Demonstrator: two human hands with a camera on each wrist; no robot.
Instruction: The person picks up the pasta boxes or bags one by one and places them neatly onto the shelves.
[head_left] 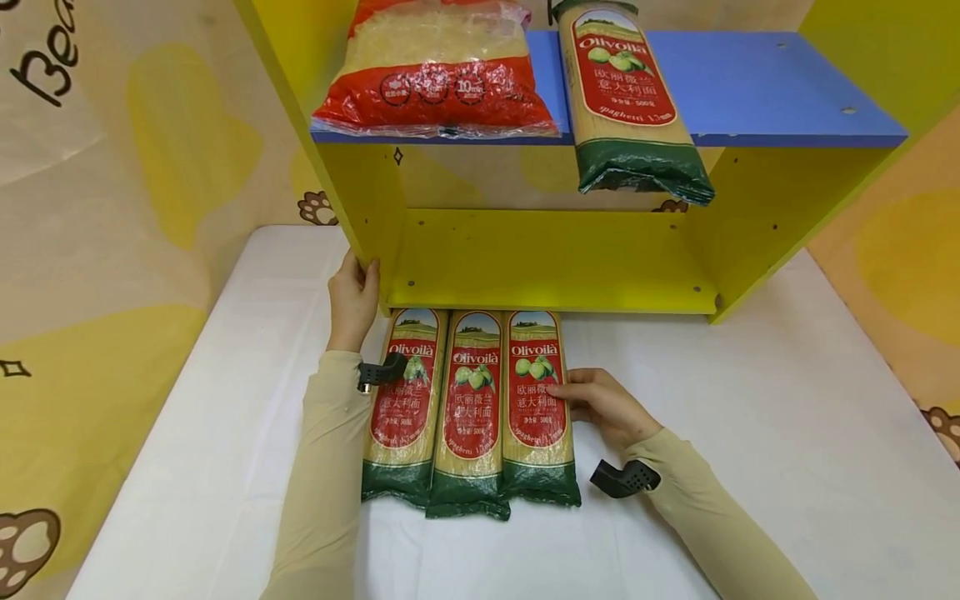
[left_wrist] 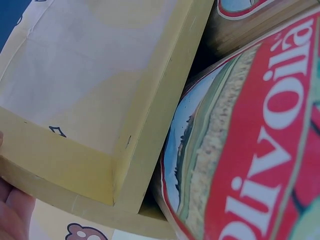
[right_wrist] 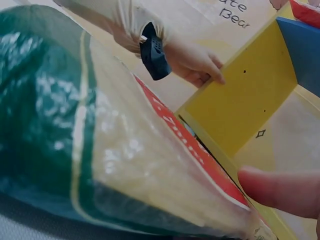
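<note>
Three packs of spaghetti lie side by side on the white table, up against the shelf's front: a left pack (head_left: 405,417), a middle pack (head_left: 467,417) and a right pack (head_left: 537,400). My right hand (head_left: 603,404) holds the right pack by its right edge, thumb on top; the right wrist view shows the thumb (right_wrist: 275,187) close up. At the left side panel of the yellow shelf (head_left: 555,262), my left hand (head_left: 352,304) grips the panel's lower front edge. Its fingers (left_wrist: 17,212) show at the corner in the left wrist view.
On the blue upper board (head_left: 750,87) sit a red-and-clear bag of pasta (head_left: 442,75) and another spaghetti pack (head_left: 630,92), whose green end sticks out past the front edge. A patterned cloth (head_left: 150,167) hangs behind. White table surface (head_left: 712,400) extends to the right.
</note>
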